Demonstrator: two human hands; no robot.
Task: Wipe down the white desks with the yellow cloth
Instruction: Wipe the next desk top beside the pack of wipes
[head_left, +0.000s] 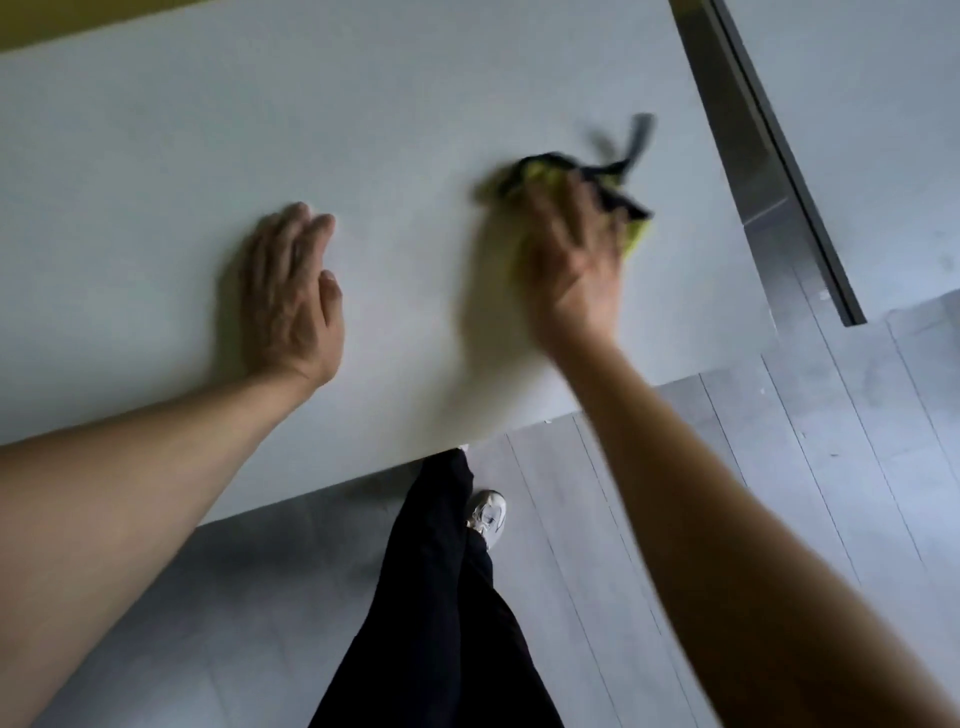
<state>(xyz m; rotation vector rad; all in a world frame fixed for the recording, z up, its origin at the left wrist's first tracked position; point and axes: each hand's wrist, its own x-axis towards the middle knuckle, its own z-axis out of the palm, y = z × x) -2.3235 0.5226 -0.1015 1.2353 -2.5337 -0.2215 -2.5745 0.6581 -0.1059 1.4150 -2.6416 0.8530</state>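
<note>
On the white desk (156, 130), my right hand (576, 249) presses the yellow cloth (636, 241) flat, fingers spread; my left hand (293, 291) lies open, bracing me.

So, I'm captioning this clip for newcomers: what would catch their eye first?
The right hand pressing a motion-blurred yellow cloth with dark edging onto the white desk, toward its right end. Next, the left hand lying flat on the desk nearer the middle, and the dark trouser leg below the desk edge.
</note>
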